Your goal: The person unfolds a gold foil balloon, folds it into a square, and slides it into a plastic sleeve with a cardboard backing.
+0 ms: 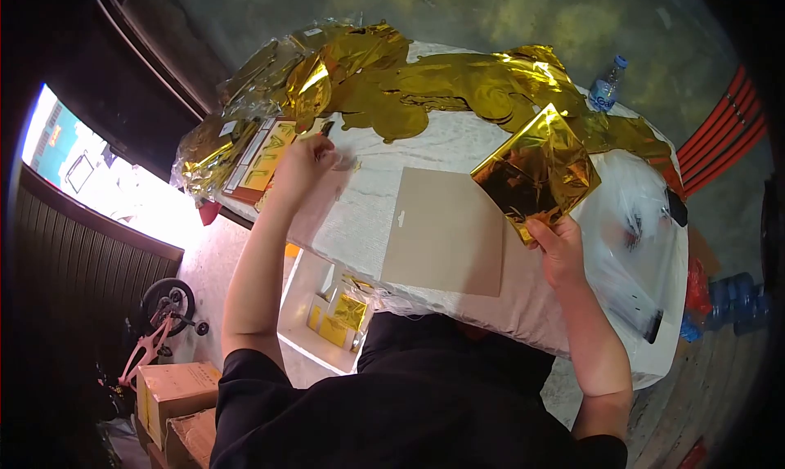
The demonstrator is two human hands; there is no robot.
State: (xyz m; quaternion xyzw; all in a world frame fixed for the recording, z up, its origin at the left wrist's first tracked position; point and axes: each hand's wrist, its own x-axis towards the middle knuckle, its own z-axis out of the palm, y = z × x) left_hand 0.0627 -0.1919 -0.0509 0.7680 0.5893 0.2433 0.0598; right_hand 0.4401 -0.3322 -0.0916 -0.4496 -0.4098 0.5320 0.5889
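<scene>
My right hand [560, 248] pinches one corner of a folded square of shiny gold foil [540, 170], held up over the table's right half. Just below and left of the foil, a flat beige card [446, 232] with a small hang hole lies on the white-covered table [352, 215]. My left hand [304, 165] is over the left part of the table with its fingers curled together; what they hold, if anything, is too small to make out. Beside it lies a printed card pack [266, 162] with large yellow letters. Gold foil balloons [441, 85] spread flat behind both hands.
Clear plastic bags [630, 232] cover the table's right end. A water bottle [605, 85] stands at the back right edge. Below the front edge sits an open white box [319, 346] with gold pieces inside. Cardboard boxes [180, 395] and a small bicycle [155, 330] are at lower left.
</scene>
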